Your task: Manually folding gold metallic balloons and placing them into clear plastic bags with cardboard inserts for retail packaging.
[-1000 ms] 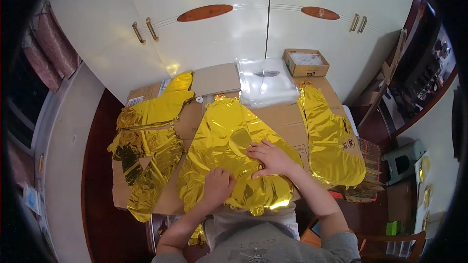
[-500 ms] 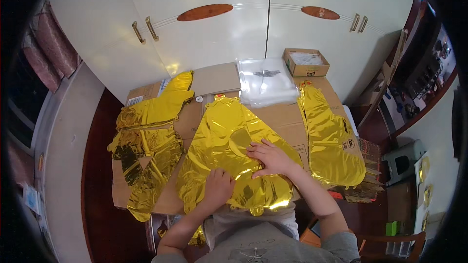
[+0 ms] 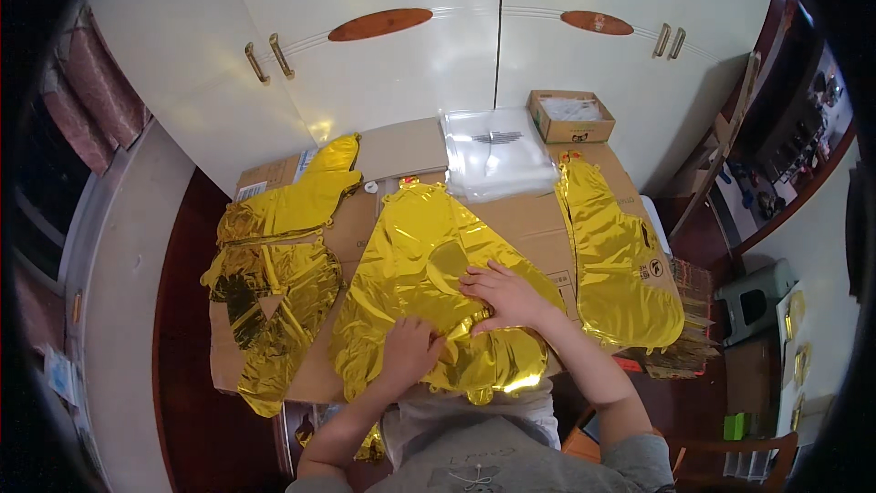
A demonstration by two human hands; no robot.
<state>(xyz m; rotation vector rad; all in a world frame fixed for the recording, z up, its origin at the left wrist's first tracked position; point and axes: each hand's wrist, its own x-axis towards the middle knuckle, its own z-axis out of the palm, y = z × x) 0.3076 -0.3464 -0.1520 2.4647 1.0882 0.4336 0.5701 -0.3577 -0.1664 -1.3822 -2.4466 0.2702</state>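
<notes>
A flat, uninflated gold foil balloon (image 3: pixel 420 242), wide at the near side and narrow at the far end, lies in front of me on the cardboard. My left hand (image 3: pixel 411 350) is on its near left part, fingers curled and closed on the foil, the thumb toward the middle. Spread flat over the balloon's right side is my right hand (image 3: pixel 500 295), fingers apart. Creases run through the foil between the two hands. To the left lies more gold foil balloon (image 3: pixel 292 210), crumpled, with a small opening showing cardboard. Another gold foil balloon (image 3: pixel 616 256) lies to the right.
Brown cardboard (image 3: pixel 525 219) covers the table. Clear plastic bags (image 3: pixel 497 169) lie at the back, beside a small open carton (image 3: pixel 575 123) with whitish contents. A white cabinet (image 3: pixel 392 73) stands behind. Flattened cardboard pieces (image 3: pixel 689 319) are stacked at the right, near a wooden chair (image 3: pixel 748 452).
My left hand has shifted slightly, its thumb now showing farther out over the foil. The right hand stays nearly where it was.
</notes>
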